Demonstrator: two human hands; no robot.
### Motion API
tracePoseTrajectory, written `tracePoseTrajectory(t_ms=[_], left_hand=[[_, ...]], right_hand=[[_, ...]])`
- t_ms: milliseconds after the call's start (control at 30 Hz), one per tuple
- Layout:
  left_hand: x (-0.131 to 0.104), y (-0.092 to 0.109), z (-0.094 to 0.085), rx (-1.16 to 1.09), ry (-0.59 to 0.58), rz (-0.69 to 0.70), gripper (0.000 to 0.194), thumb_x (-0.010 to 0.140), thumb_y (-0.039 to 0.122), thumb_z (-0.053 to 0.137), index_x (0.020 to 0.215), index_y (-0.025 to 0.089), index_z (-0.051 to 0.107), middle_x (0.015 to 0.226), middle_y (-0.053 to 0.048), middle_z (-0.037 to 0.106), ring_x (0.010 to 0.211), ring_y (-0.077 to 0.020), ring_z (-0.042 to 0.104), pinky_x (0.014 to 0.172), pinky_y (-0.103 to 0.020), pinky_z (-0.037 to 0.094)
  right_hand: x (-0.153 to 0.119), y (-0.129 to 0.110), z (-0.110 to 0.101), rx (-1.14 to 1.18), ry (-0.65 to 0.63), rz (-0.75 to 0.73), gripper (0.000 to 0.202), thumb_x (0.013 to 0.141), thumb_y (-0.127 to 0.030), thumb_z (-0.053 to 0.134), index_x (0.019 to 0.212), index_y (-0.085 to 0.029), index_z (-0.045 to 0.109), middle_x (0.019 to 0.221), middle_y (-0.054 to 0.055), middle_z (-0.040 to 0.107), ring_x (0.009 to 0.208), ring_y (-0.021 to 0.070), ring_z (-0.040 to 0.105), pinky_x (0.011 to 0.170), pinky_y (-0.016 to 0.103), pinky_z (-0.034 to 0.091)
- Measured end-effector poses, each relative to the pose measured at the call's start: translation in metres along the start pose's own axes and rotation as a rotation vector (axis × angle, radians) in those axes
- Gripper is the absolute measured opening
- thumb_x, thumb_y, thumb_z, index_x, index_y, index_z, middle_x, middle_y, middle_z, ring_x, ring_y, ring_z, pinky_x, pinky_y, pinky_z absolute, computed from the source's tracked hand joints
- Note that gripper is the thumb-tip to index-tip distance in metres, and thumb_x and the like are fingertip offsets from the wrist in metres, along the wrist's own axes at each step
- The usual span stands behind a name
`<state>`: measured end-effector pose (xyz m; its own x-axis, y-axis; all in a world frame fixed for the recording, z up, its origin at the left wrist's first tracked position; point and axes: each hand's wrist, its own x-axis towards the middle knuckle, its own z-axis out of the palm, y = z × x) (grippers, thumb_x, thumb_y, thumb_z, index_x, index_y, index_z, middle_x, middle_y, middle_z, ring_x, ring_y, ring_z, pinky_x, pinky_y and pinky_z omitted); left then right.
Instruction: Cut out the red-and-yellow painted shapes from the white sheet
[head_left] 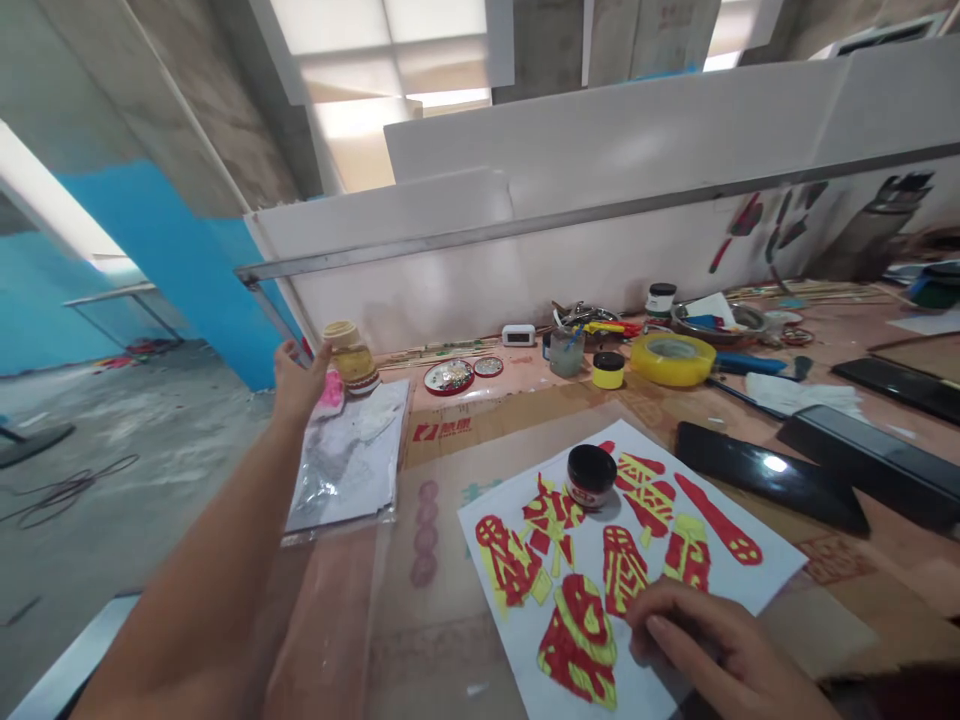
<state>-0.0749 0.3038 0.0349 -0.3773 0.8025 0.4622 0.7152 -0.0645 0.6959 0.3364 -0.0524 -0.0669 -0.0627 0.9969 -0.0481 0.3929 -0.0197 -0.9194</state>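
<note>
Far left, the left hand [298, 382] is stretched out to the far corner of the table [465, 420], fingers [319, 358] spread wide and touching the side of a small yellow jar [351, 358] with a pale lid. They reach it, but they are not wrapped round it. Something pink [331, 392] sits just under the hand, beside the jar. Next to it lies a clear plastic sleeve [351, 455] with a grey-white sheet inside, flat on the table.

Moving across: a round red tin lid [448, 377] full of small bits, a smaller round one [488, 366] beside it, then a little white box [518, 335] up against the white partition [480, 270]. A cup [566, 351] with tools poking out, a small yellow pot with a black lid [608, 370], and a big roll of yellow tape [673, 359] follow along the back.

Centre front, a white sheet of paper [772, 570] carries red and yellow painted shapes [585, 610]. A small paint jar with a black lid [591, 475] stands on its upper part, upright.

Lower right, the right hand [716, 650] rests on the near edge of that paper, fingers [660, 630] loosely curled and pressing down on the sheet, nothing gripped in them.

Further right, two long black strips [772, 475] lie across the table, with a metal bowl of odds and ends [720, 322] well behind them.
</note>
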Motion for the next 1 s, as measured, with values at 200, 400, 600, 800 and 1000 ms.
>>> tracePoseTrajectory(t_ms=[200,400,600,800,1000], left_hand=[[-0.114,0.046,-0.014,0.052,-0.491,0.290,0.052,0.086,0.051,0.063,0.125,0.016,0.063,0.124,-0.012,0.070,0.110,-0.0273,0.068,0.099,-0.039,0.053],[-0.233,0.073,0.016,0.402,-0.887,0.645,0.071,0.089,0.055,0.059,0.144,0.011,0.049,0.144,-0.021,0.057,0.128,-0.0372,0.058,0.106,-0.048,0.046],[-0.240,0.070,0.020,0.450,-0.874,0.626,0.075,0.088,0.051,0.063,0.146,0.008,0.045,0.140,-0.022,0.058,0.131,-0.0354,0.055,0.107,-0.043,0.043],[-0.270,0.097,0.001,0.456,-0.919,0.596,0.081,0.082,0.060,0.066,0.148,0.018,0.045,0.140,-0.018,0.058,0.125,-0.0394,0.058,0.102,-0.049,0.045],[-0.276,0.098,0.003,0.333,-0.973,0.473,0.061,0.085,0.044,0.064,0.140,0.019,0.052,0.130,-0.014,0.067,0.119,-0.0313,0.063,0.099,-0.038,0.045]], right_hand=[[-0.008,0.006,0.005,-0.030,0.046,-0.136,0.032,0.100,-0.045,0.049,0.095,-0.023,0.071,0.084,0.005,0.074,0.077,0.0191,0.069,0.067,0.026,0.053],[-0.022,-0.001,-0.006,-0.152,0.137,-0.360,0.026,0.101,-0.035,0.048,0.095,-0.022,0.070,0.086,0.006,0.074,0.081,0.0187,0.070,0.073,0.028,0.056],[0.001,-0.017,-0.043,-0.602,0.164,-0.348,0.044,0.097,-0.040,0.056,0.138,-0.023,0.054,0.140,0.014,0.061,0.129,0.0299,0.059,0.106,0.047,0.050],[0.085,-0.038,-0.053,-0.934,0.109,-0.321,0.076,0.090,-0.048,0.065,0.153,-0.015,0.038,0.157,0.024,0.041,0.142,0.0359,0.047,0.110,0.047,0.045],[0.133,-0.052,-0.035,-0.960,-0.020,-0.241,0.051,0.087,-0.046,0.066,0.130,-0.019,0.059,0.123,0.013,0.071,0.106,0.0306,0.071,0.086,0.035,0.053]])
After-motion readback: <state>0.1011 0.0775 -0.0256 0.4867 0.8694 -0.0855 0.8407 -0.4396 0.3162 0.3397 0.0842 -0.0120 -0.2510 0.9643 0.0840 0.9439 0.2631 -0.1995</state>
